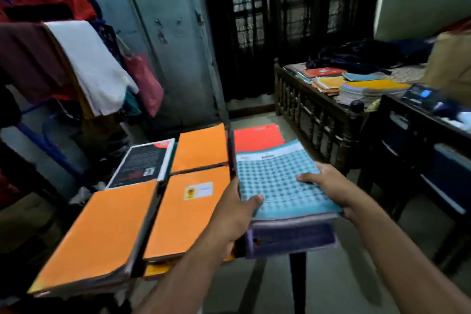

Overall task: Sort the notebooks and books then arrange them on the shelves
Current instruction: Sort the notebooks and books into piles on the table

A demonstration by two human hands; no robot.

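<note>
Head view looks down on stacks of books laid side by side on a small surface in the near middle. The left hand (233, 214) grasps the near-left corner of a blue checked notebook (279, 176), thumb curled over its cover; the right hand (325, 187) holds its right side, fingers flat on the cover and thumb under the edge. That notebook tops a stack with a purple book (293, 238) showing beneath and a red book (257, 136) just beyond. Left of it lie three orange-covered books, one labelled (190, 209), one farther (201, 146), one nearest left (98, 234), and a black-covered book (142, 164) behind. More notebooks (356, 86) sit piled on a bed at far right.
</note>
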